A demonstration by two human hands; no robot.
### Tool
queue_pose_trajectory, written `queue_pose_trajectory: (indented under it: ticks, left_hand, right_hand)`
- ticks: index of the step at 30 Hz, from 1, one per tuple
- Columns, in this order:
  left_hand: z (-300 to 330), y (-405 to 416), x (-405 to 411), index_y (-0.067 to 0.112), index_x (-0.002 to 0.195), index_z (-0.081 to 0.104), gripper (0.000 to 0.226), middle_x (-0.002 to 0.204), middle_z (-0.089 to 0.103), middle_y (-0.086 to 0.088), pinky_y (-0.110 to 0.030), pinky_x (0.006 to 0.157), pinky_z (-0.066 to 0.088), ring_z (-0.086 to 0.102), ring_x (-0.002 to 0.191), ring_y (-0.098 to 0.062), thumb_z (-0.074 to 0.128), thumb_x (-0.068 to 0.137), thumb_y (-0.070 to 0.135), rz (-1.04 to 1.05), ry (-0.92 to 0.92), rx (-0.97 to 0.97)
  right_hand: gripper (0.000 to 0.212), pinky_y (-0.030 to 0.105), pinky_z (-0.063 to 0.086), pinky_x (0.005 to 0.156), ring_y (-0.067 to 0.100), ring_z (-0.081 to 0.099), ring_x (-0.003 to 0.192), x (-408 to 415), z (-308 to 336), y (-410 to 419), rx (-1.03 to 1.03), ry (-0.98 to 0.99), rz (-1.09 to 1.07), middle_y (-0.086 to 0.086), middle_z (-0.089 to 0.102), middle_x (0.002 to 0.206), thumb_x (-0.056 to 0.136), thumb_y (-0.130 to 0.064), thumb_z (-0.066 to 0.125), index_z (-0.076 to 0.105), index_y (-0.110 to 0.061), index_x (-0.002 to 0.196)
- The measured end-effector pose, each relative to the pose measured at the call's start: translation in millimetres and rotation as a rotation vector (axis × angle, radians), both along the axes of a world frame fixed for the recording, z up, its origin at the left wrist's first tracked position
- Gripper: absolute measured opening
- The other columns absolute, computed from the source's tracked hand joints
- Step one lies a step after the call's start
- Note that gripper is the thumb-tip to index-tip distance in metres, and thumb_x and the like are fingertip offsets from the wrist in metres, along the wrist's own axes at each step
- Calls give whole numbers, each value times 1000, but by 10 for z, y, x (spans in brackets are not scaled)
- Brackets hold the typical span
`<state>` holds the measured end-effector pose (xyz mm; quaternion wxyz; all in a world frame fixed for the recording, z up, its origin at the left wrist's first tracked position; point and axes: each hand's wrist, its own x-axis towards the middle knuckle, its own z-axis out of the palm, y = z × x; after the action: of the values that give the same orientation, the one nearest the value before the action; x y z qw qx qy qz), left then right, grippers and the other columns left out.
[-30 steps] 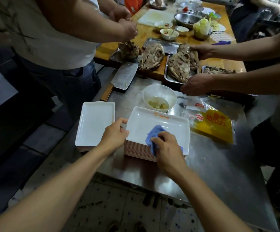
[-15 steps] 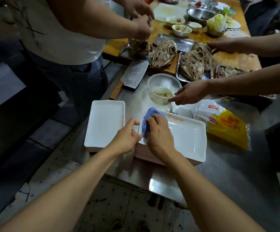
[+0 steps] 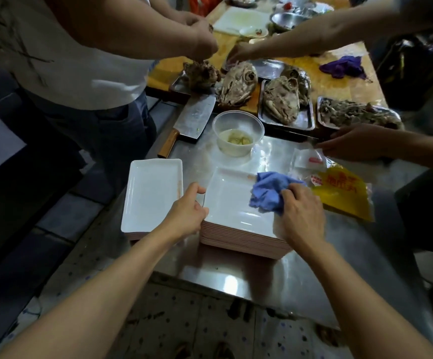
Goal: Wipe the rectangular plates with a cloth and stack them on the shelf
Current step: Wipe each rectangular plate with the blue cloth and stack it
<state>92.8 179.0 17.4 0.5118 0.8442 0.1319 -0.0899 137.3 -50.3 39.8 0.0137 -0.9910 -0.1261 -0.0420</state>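
Just below the centre of the frame a tall stack of white rectangular plates (image 3: 232,203) with pinkish edges stands on the steel table (image 3: 275,275), its glossy top plate bearing a small red mark, too blurred to read, at its far rim. The right hand (image 3: 299,213) clutches a crumpled blue cloth (image 3: 271,191) against that plate; the left hand (image 3: 188,212) grips the stack's left edge. A lower stack (image 3: 153,195) sits just left. To the right lies a yellow packet (image 3: 343,190) with red characters I cannot make out.
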Motion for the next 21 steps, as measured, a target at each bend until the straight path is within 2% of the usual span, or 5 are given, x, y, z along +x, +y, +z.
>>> queue_pose_trajectory:
  ticks: [3,9,12,17,21]
  left_hand:
    - [8,-20,-4,28,111,40,27,71,49,-3,-28,55,46,51,60,-16,49,93,10,23,2,-11]
    - [-11,-26,-26,26,111,43,24,70,49,-4,-24,45,40,48,51,-13,48,94,10,69,16,-101]
    - [-15,-34,-42,27,110,44,24,66,49,-4,-23,41,37,45,45,-12,47,93,10,101,19,-177]
    - [-7,-57,-61,25,115,44,22,58,52,0,-22,39,34,41,42,-10,47,96,15,120,36,-255]
    - [30,-73,-63,26,116,42,23,65,52,-4,-23,42,39,45,49,-13,44,97,13,102,25,-148]
  right_hand:
    - [32,32,32,94,28,46,113,-86,18,-37,29,49,26,13,54,123,87,-16,55,57,-3,117]
    - [17,38,39,83,31,50,100,-460,11,97,327,100,103,13,59,100,91,-11,51,63,-1,85]
    - [9,36,36,80,30,48,96,-571,-3,367,429,120,157,12,58,98,88,-12,56,60,-5,92]
    - [38,34,33,81,26,39,105,-513,-92,764,266,118,246,8,47,117,89,-22,51,50,-22,127]
    - [32,35,35,78,26,44,103,-549,-125,663,263,76,299,7,52,118,85,-14,54,62,-17,116]
